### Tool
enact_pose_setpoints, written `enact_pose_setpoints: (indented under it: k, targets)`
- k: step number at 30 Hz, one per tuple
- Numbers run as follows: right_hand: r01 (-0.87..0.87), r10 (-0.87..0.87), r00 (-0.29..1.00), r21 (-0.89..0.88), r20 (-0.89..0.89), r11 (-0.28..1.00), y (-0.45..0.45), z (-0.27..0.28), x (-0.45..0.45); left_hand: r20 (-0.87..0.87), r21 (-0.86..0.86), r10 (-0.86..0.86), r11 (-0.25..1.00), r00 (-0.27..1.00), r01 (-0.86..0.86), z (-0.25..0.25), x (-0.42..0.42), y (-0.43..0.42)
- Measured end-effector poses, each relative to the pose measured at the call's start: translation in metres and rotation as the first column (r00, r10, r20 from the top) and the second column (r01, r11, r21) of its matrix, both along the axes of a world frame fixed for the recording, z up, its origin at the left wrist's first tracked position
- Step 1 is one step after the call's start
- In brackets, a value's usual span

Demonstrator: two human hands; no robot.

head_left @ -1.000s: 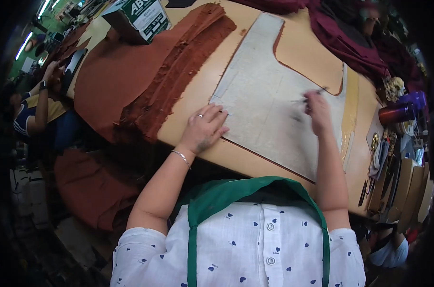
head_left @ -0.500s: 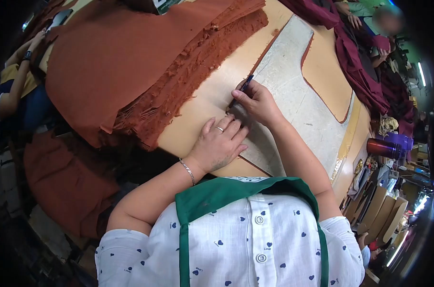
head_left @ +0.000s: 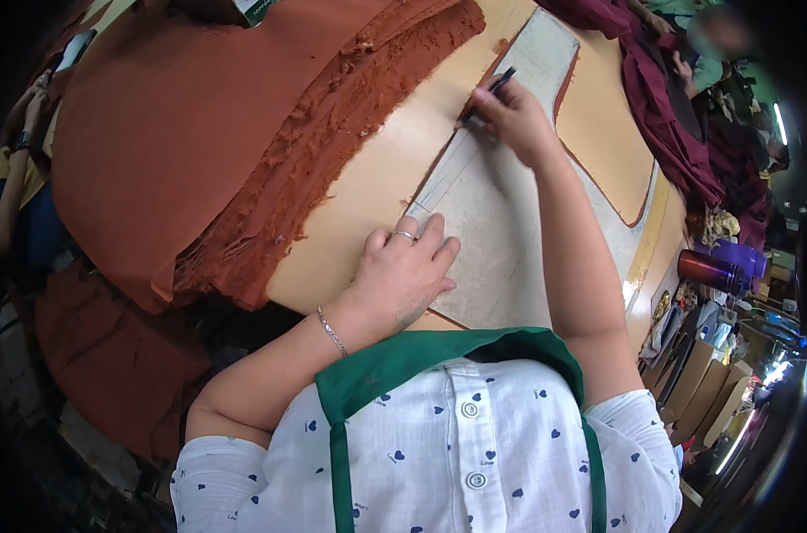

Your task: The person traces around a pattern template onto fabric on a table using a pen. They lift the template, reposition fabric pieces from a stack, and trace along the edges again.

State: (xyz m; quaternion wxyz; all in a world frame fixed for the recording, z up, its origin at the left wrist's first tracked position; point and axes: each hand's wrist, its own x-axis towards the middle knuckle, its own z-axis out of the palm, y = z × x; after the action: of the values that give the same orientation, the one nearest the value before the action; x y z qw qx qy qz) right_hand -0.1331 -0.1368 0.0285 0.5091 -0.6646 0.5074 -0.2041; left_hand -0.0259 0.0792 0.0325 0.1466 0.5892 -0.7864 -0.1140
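A pale grey pattern template (head_left: 492, 258) lies flat on the table, with rust-brown fabric showing in a thin strip along its edges. My left hand (head_left: 405, 274) rests on the template near its left edge, fingers spread and holding nothing. Farther up that same edge, my right hand (head_left: 519, 123) is closed around a dark pen (head_left: 501, 82). The pen's lower end is at the template's edge, partly hidden by my fingers.
A thick stack of rust-brown fabric (head_left: 181, 133) with frayed edges covers the table's left side. Maroon cloth (head_left: 657, 107) drapes along the far right, near a dark red tumbler (head_left: 710, 271). Other people are at the upper left and upper right.
My right hand has moved up along the template's left edge with the pen, away from my left hand. My left hand stays pressed on the template, which appears slightly shifted in view.
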Motion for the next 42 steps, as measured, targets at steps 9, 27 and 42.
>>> enact_pose_setpoints:
  k: [9,27,42]
  targets:
    - [0.092,-0.091,0.995,0.038,-0.032,0.995,-0.117,0.006,-0.010,-0.016,0.045,-0.049,0.998,0.999,0.050,0.004,0.001,-0.010]
    - [-0.135,-0.110,0.831,0.391,0.545,0.910,0.002,0.006,-0.030,-0.284,-0.108,-0.240,0.970,0.928,0.218,-0.024,-0.024,-0.033]
    - [-0.350,0.351,0.934,0.026,-0.066,0.937,0.066,0.012,0.007,-0.141,0.083,-0.170,0.980,0.975,0.183,-0.035,-0.032,-0.043]
